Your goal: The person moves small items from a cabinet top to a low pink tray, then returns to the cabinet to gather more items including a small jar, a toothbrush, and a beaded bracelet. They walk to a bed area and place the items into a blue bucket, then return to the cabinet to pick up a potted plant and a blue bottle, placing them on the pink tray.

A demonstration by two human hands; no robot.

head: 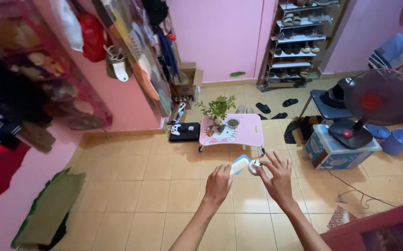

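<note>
My left hand (218, 183) is closed around a small blue and white container (239, 164), held out in front of me over the tiled floor. My right hand (278, 175) is beside it with fingers spread, and its thumb and forefinger pinch a small white cap-like piece (255, 165) at the container's end. Beyond both hands stands a low pink folding table (245, 134) carrying a green potted plant (218, 110) and a small dark bowl (233, 122).
A black fan (374, 103) sits on a plastic storage box (334, 149) at right, with blue basins (398, 141) beside it. A shoe rack (299, 42) stands at the back, sandals (275, 108) lie on the floor. Hanging clothes and bags line the left wall; a green mat (50, 207) lies below.
</note>
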